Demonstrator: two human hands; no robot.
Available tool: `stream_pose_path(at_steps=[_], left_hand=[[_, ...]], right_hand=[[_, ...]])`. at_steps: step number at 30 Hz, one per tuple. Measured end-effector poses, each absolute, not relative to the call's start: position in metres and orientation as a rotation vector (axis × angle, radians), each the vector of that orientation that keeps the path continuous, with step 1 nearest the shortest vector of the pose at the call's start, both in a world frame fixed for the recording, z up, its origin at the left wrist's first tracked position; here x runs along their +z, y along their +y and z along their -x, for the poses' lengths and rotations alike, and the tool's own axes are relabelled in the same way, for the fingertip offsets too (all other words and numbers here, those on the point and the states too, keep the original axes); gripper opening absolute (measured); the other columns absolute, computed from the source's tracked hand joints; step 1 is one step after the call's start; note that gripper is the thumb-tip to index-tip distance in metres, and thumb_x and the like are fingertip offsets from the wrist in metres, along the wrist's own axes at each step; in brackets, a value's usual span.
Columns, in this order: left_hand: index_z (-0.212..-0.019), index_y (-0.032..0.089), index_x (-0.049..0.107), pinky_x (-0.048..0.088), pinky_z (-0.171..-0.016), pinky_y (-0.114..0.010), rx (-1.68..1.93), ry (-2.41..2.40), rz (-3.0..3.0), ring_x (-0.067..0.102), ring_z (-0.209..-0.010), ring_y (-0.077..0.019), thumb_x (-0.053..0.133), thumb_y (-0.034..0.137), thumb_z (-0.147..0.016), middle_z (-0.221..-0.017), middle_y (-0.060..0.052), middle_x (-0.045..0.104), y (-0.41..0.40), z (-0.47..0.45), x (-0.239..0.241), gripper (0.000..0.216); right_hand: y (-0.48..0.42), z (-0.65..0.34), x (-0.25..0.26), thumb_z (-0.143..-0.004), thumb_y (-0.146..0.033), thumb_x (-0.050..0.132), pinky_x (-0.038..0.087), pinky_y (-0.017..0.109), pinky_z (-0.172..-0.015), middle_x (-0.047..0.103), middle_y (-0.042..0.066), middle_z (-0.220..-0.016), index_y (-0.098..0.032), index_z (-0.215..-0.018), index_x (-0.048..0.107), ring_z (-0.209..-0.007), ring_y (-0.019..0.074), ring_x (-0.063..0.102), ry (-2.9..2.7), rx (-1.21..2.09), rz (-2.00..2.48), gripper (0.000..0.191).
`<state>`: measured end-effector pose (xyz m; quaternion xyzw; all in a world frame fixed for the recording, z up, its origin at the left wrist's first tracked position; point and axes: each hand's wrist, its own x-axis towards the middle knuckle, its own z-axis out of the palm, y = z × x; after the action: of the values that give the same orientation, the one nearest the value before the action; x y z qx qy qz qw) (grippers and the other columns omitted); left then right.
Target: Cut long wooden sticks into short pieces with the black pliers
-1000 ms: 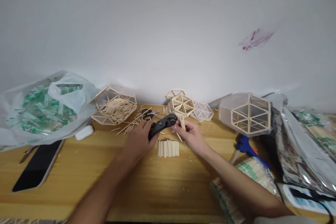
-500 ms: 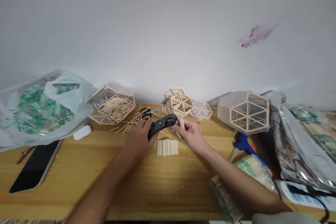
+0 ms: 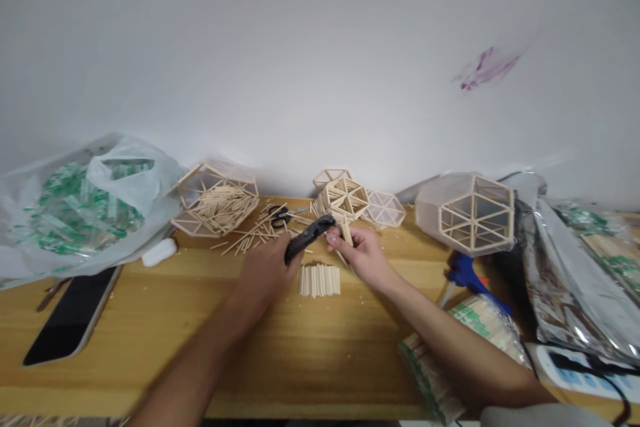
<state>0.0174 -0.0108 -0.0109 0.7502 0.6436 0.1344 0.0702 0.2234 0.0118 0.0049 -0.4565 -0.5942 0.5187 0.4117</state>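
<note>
My left hand is closed round a black cutter, its head pointing right. My right hand pinches a few thin wooden sticks upright, right beside the cutter's head. Below both hands a neat row of short cut sticks lies on the wooden table. Just behind the hands stands a small stick-built frame model.
A stick frame holding loose sticks and scissors lie at the back left. A plastic bag, a phone and a white case are left. Right: a larger frame model, a blue glue gun, stick packets, a power strip.
The cutter's handles have closed and it looks slimmer now. Both hands stay in almost the same place over the row of cut sticks.
</note>
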Motion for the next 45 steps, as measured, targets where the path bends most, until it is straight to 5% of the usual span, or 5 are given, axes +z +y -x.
stream_pose_path(at_steps=[4,10,32,39,45], left_hand=[[-0.084,0.02,0.066,0.036,-0.061,-0.029,0.532,1.903,-2.052,0.065,-0.067,-0.0217,0.053,0.046,-0.093,-0.073,-0.005,0.07,-0.005,-0.015,-0.012,0.03],[-0.067,0.019,0.059,0.037,-0.052,-0.025,0.86,1.5,-1.51,0.051,-0.05,-0.0133,0.058,0.056,-0.087,-0.053,0.003,0.055,0.0,-0.012,-0.015,0.042],[-0.092,0.015,0.077,0.059,-0.062,-0.032,1.249,1.176,-0.974,0.07,-0.067,-0.0193,0.091,0.032,-0.056,-0.086,-0.009,0.078,-0.006,-0.016,-0.003,0.043],[-0.081,0.014,0.072,0.053,-0.055,-0.026,1.365,1.259,-0.985,0.06,-0.052,-0.013,0.085,0.036,-0.068,-0.057,0.001,0.065,-0.005,-0.022,-0.002,0.028],[-0.08,0.015,0.068,0.05,-0.051,-0.025,1.564,1.288,-0.862,0.057,-0.051,-0.0113,0.083,0.038,-0.071,-0.067,-0.001,0.068,0.007,-0.01,-0.008,0.029]], right_hand=[[0.013,-0.222,0.004,-0.083,-0.055,0.071,0.038,0.027,-0.06,0.065,0.003,-0.073,-0.017,-0.07,0.069,-0.067,0.0157,0.053,-1.495,1.312,1.119,0.04],[0.011,-0.22,0.004,-0.083,-0.048,0.074,0.036,0.025,-0.05,0.07,0.001,-0.075,-0.02,-0.109,0.064,-0.05,0.0109,0.045,-1.382,1.483,1.04,0.04],[0.016,-0.217,0.0,-0.078,-0.057,0.076,0.026,0.022,-0.041,0.073,0.003,-0.079,-0.021,-0.086,0.049,-0.041,0.0071,0.043,-1.238,1.517,1.11,0.046],[0.017,-0.22,-0.004,-0.088,-0.063,0.062,0.023,0.022,-0.041,0.052,-0.005,-0.054,-0.018,-0.083,0.059,-0.042,0.0086,0.035,-1.365,1.505,1.206,0.045],[0.015,-0.22,-0.009,-0.095,-0.067,0.046,0.026,0.025,-0.047,0.042,-0.005,-0.056,-0.016,-0.08,0.065,-0.049,0.0113,0.035,-1.557,1.371,1.223,0.056]])
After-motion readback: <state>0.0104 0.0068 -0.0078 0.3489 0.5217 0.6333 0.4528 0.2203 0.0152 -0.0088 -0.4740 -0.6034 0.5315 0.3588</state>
